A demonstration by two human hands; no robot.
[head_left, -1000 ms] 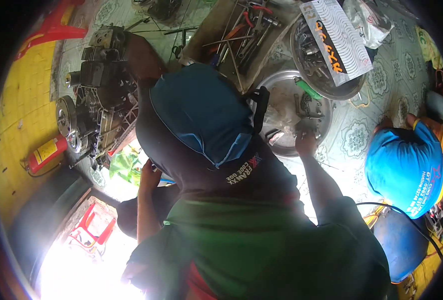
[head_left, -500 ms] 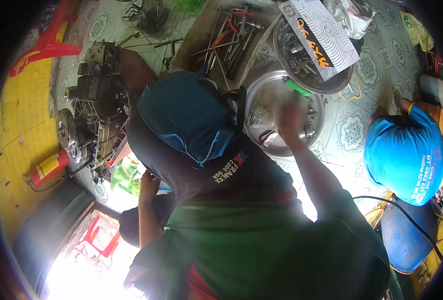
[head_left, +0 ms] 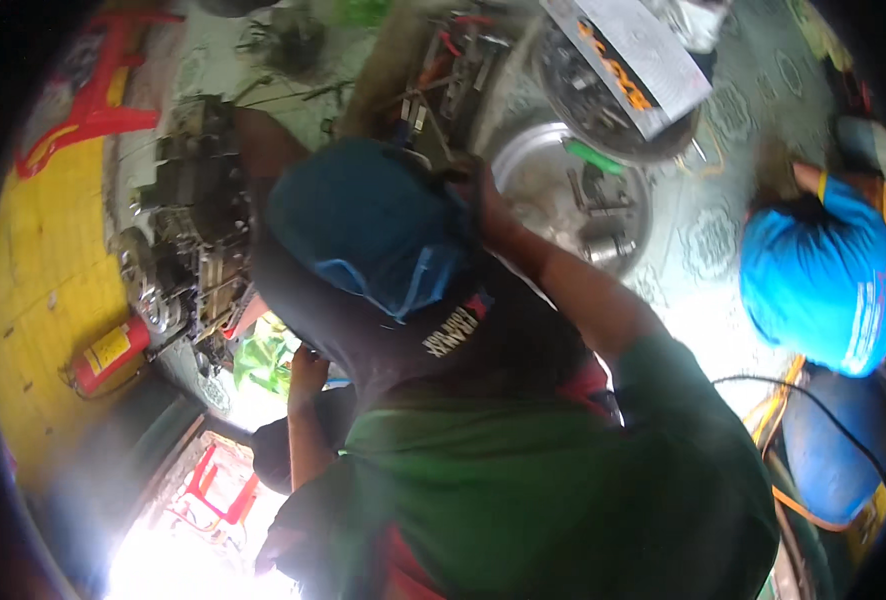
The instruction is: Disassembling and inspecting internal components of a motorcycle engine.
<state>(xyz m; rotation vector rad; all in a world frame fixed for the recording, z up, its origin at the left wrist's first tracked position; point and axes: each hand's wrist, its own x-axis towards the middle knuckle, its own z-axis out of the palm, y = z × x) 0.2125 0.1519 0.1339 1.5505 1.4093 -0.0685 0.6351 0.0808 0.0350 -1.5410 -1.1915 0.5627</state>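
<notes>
My right arm, in a green sleeve, crosses the metal basin (head_left: 635, 215). Its hand (head_left: 480, 190) is blurred beside a blue cap (head_left: 363, 230) on a person in a dark top (head_left: 403, 350); its fingers are not clear. Inside the basin lie a bright metal cylinder (head_left: 608, 250), dark metal parts (head_left: 595, 192) and a green object (head_left: 593, 156). At the left, my left hand (head_left: 308, 370) rests low beside a green plastic bag (head_left: 263, 355). The dark top partly covers its fingers, so any grip is hidden. A partly dismantled engine (head_left: 193, 220) stands beyond it.
A tool tray (head_left: 443, 80) lies ahead. A second pan of parts (head_left: 563, 85) has a printed sheet (head_left: 628, 60) across it. Another person in a blue shirt (head_left: 818, 275) crouches right, by a blue drum (head_left: 838, 440). A fire extinguisher (head_left: 111, 352) stands left.
My right hand has moved left, from above the basin to beside the cap. The clear plastic bag seen in the basin is out of sight. My left hand stays in about the same place.
</notes>
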